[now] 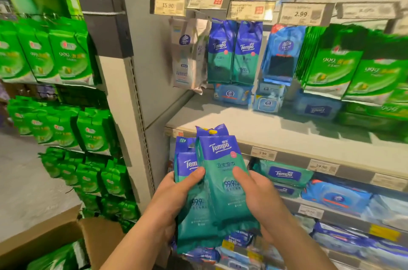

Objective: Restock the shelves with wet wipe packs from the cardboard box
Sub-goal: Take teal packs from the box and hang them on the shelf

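Several Tempo packs (220,183), teal below and blue on top, stand upright as a fanned stack between my two hands, in front of the shelf edge (287,148). My left hand (167,201) grasps the stack from 9 o'clock, thumb laid across the front of the rear packs. My right hand (262,201) grasps it from 3 o'clock, thumb pressed on the front pack. At 12 o'clock from the stack, two hung Tempo packs (235,51) dangle under the price tags (249,10), with a pale pack (189,53) just beside them at 9 o'clock. Green packs (353,66) hang at 3 o'clock of those. Blue lidded packs (267,100) lie at the shelf's back. At 7 o'clock from the stack sits the box (66,230), flaps open, green wrapping showing inside. More green packs hang on the side rack (66,58) at 10 o'clock.
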A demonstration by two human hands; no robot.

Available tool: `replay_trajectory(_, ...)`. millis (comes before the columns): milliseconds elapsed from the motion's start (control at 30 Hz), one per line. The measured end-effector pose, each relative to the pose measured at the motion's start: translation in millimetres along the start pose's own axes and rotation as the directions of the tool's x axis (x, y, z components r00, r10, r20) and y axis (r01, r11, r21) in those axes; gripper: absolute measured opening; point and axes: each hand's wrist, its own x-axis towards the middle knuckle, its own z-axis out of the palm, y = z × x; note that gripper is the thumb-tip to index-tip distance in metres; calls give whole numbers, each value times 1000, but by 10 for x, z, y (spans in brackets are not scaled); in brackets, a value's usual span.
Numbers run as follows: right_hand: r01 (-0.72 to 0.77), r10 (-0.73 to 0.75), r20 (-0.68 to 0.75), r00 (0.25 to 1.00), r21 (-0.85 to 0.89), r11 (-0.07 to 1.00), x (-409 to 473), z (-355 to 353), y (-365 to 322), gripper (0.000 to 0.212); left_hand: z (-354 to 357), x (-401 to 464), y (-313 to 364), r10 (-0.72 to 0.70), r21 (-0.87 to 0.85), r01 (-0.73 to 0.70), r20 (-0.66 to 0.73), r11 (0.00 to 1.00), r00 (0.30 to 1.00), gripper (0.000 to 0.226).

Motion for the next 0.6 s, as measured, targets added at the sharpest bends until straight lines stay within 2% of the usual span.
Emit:
replay_trajectory(100,88,-91,-73,993,-39,995,226,-56,-128,33,59,194,149,39,-22,-39,1,999,999,39)
replay_trajectory(233,241,-260,-131,957,-148,959,599,-90,-451,45,90,520,405,119,-63,-117,16,991,993,30)
replay_trajectory(300,325,-356,-150,922,-195,925,781,-66,-676,45,92,705,546,146,-91,-144,14,985,989,32)
replay_trajectory(433,472,-510,-158,845,-229,852,1115,92,-1143,60,41,1065,784,161,-125,-156,33,980,986,31)
replay_trajectory(600,609,-636,-208,743,-184,771,1474,268,-1571,59,-37,1400,969,179,-151,-167,72,974,981,30)
